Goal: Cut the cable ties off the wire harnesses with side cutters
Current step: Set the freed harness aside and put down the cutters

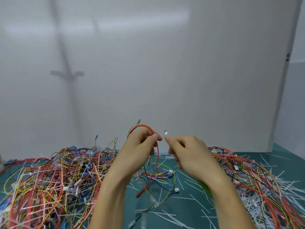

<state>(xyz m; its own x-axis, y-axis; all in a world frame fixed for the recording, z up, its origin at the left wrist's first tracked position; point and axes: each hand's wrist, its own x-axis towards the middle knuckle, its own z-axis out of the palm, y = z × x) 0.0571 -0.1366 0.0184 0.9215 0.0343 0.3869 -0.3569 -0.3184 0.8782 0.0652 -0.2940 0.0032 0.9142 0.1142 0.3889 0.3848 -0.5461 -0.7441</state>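
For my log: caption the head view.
Over piled wires, left hand holds a red harness; right hand holds cutters beside it.

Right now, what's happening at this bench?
A person's left hand holds a looped wire harness up over the green mat, fingers pinching the red wire. The right hand grips green-handled side cutters, tip just beside that pinch, not visibly on a tie. Tangled harnesses are piled left and right; cut ties litter the mat.
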